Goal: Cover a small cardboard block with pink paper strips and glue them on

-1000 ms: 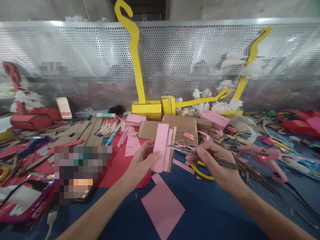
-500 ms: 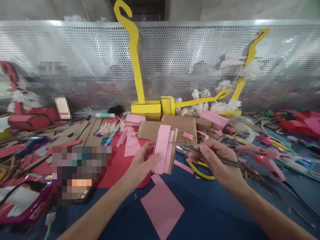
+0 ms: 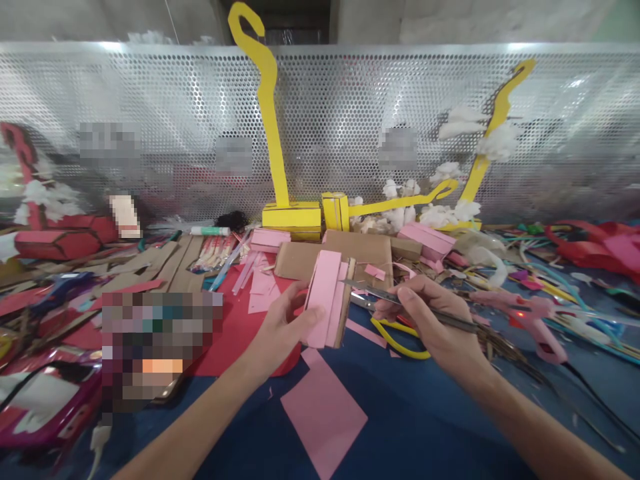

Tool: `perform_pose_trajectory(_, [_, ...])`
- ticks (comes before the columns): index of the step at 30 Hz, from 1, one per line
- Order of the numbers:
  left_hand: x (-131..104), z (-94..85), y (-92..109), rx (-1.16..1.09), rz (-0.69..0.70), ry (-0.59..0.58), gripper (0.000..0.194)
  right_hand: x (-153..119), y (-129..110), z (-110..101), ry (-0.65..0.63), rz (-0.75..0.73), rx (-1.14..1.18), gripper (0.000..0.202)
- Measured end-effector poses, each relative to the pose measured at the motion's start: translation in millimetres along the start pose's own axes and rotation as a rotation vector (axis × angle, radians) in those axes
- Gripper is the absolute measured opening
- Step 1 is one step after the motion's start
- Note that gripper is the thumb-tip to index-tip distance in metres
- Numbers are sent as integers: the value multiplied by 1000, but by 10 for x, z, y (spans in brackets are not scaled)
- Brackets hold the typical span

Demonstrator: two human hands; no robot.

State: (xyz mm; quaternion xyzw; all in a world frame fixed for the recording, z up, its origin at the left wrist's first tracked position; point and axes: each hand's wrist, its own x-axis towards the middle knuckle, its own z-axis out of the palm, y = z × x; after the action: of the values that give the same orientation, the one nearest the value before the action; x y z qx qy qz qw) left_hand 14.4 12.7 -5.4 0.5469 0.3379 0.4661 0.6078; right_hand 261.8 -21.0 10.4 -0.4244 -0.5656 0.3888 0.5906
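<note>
The left hand (image 3: 286,321) pinches a pink block (image 3: 326,287) from its left; right hand (image 3: 434,313) pinches a knife (image 3: 377,291).

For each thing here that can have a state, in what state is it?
Pink-covered cardboard piece, held in the left grip
Craft knife, blade out, held in the right grip; contact with the piece unclear
Pink glue gun, lying down, red light lit
Yellow-handled scissors, partly hidden; open or shut unclear
Pink sheet, flat on the blue tabletop
Tall yellow hook, upright
Small yellow hook, lying down
</note>
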Motion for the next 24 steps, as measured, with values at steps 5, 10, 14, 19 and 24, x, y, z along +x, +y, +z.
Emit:
perform_pose_trajectory(5, [9, -3, -22, 3, -10, -3, 51, 13, 47, -20, 4, -19, 40, 20])
perform_pose_trajectory(10, [13, -8, -10, 8, -2, -3, 53, 30, 39, 7, 8, -14, 35, 20])
perform_pose_trajectory(14, [13, -15, -32, 2, 25, -8, 51, 39, 70, -3, 20, -36, 33, 20])
perform_pose_trajectory(19, [-4, -34, -54, 50, 33, -53, 50, 27, 98, -21, 44, -19, 53, 20])
perform_pose_trajectory(24, [7, -34, -69, 25, 13, -39, 49, 30, 59, 4, 46, -13, 65, 22])
